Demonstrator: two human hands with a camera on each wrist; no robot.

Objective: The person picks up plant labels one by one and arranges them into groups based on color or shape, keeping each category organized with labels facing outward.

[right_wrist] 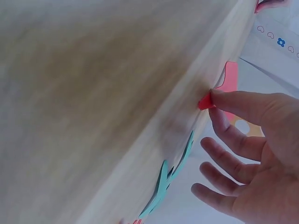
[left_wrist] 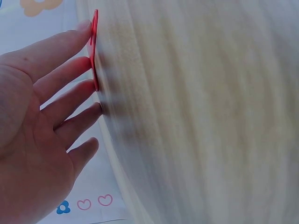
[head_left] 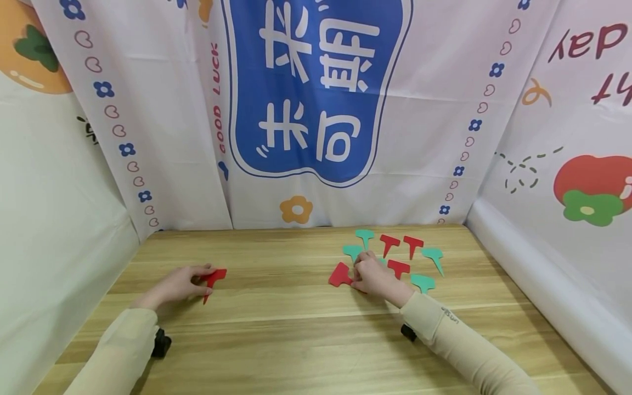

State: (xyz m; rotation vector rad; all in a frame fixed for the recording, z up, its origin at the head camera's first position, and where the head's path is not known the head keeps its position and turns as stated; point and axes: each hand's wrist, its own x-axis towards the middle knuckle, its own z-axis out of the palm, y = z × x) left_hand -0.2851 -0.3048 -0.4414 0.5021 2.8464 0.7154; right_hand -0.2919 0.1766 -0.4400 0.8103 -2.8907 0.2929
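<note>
"GOOD LUCK" and "未来可期" on back cloth (head_left: 424,120), "day" on right cloth (head_left: 538,225)

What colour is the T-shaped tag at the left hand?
The tag is red, seen best in the head view.

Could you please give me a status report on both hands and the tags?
Left hand touching a red tag. Right hand pinching a second red tag by its stem. Green tags near right hand, possibly obstructing.
</note>
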